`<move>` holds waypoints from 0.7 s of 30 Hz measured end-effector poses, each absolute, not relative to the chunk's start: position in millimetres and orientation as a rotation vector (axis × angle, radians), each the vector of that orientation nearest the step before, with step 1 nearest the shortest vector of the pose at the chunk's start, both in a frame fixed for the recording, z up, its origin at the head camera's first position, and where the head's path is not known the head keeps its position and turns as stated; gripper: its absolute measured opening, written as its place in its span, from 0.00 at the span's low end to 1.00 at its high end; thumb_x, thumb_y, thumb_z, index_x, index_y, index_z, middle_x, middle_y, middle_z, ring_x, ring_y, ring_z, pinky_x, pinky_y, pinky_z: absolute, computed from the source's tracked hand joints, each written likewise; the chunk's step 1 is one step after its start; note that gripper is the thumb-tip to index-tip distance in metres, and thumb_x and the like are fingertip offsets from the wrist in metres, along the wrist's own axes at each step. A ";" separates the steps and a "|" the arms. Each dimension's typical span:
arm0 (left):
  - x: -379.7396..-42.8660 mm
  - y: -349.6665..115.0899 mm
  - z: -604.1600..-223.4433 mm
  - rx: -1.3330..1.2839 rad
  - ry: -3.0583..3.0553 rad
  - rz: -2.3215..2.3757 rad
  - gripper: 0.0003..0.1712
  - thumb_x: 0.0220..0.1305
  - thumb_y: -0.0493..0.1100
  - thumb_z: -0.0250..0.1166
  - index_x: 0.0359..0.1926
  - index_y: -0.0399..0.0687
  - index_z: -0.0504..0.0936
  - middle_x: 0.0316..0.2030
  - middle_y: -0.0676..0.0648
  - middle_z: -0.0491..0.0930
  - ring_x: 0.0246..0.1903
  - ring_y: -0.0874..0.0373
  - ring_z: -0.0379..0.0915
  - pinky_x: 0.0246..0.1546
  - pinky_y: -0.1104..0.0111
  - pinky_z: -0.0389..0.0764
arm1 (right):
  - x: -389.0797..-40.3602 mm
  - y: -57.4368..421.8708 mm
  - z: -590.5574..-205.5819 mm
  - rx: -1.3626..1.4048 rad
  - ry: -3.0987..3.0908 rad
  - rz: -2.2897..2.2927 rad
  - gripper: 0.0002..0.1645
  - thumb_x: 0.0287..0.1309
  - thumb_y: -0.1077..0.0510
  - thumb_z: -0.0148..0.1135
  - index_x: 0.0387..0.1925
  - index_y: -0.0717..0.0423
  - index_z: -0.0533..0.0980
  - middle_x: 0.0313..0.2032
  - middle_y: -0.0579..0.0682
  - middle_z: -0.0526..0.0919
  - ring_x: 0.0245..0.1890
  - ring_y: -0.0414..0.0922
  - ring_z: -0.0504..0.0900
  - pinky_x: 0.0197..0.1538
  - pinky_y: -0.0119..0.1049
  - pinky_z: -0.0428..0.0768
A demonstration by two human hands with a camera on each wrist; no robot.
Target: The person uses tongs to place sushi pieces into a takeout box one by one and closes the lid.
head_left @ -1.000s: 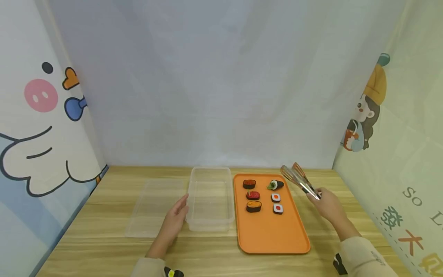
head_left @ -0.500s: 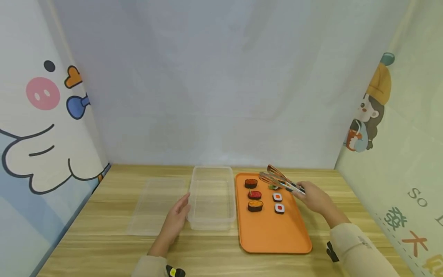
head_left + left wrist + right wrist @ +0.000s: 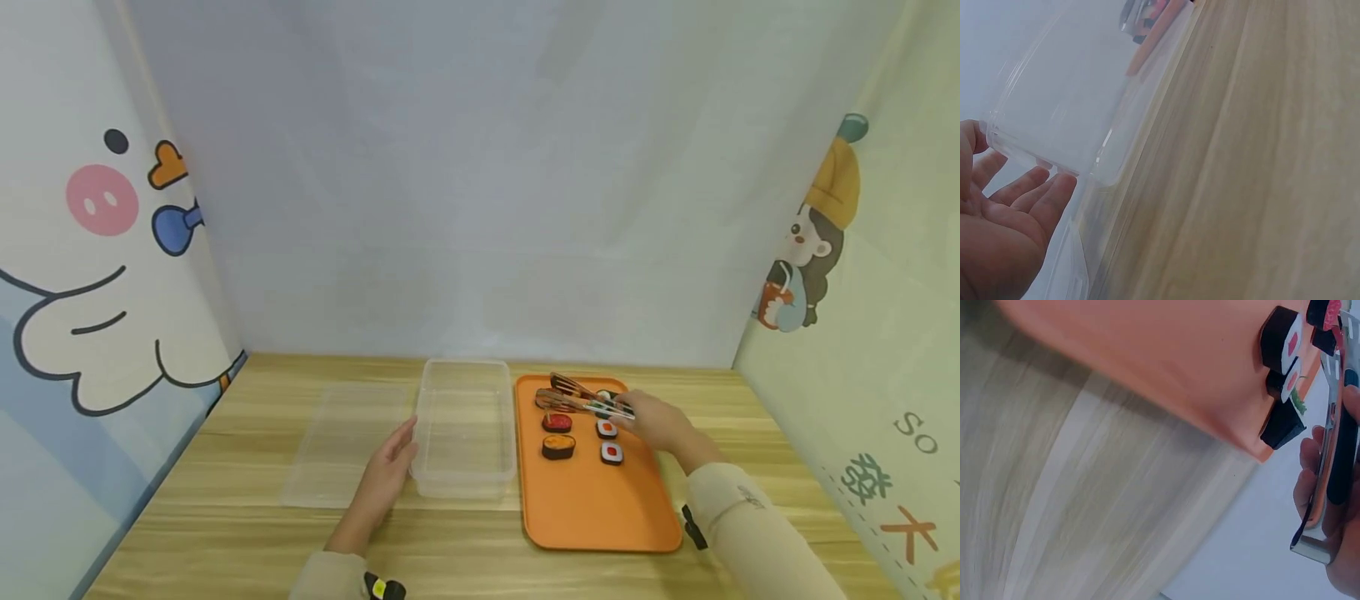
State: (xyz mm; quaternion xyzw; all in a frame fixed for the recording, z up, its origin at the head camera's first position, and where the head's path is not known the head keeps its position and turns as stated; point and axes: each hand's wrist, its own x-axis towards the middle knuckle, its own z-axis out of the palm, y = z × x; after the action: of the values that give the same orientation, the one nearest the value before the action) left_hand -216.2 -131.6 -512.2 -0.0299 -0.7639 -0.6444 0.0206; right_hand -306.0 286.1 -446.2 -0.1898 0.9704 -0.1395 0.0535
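My right hand grips metal tongs by their dark handles. The two slotted ends are apart, over the back of the orange tray, overlapping a sushi piece at the back left. On the tray sit a red-topped sushi, an orange-topped sushi and two white rolls with red centres, the nearer roll in plain sight. A dark cone-shaped hand roll is partly hidden by the hand in the head view. My left hand touches the left side of a clear plastic container with extended fingers.
Left of the container, a flat translucent lid lies on the wooden table. The tray stands close to the container's right side. A pale curtain closes off the back, with printed cloth panels on both sides.
My right hand has carried the tongs leftward from beyond the tray's right edge to over the back sushi pieces. The left hand keeps its place at the container; the view has shifted slightly.
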 end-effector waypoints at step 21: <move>-218.6 -131.0 -513.5 -0.058 -2.359 -1.993 0.27 0.76 0.38 0.50 0.72 0.39 0.60 0.69 0.33 0.59 0.67 0.39 0.56 0.53 0.57 0.75 | -310.4 280.8 -446.2 -0.638 3.020 -0.370 0.17 0.68 0.50 0.59 0.51 0.57 0.75 0.47 0.56 0.81 0.41 0.54 0.80 0.39 0.53 0.79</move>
State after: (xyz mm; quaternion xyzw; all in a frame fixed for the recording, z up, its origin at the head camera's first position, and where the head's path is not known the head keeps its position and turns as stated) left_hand -218.6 -131.0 -513.5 -0.0187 -0.7634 -0.6451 0.0264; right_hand -310.4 280.8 -446.2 -0.2053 0.9713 -0.1191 0.0164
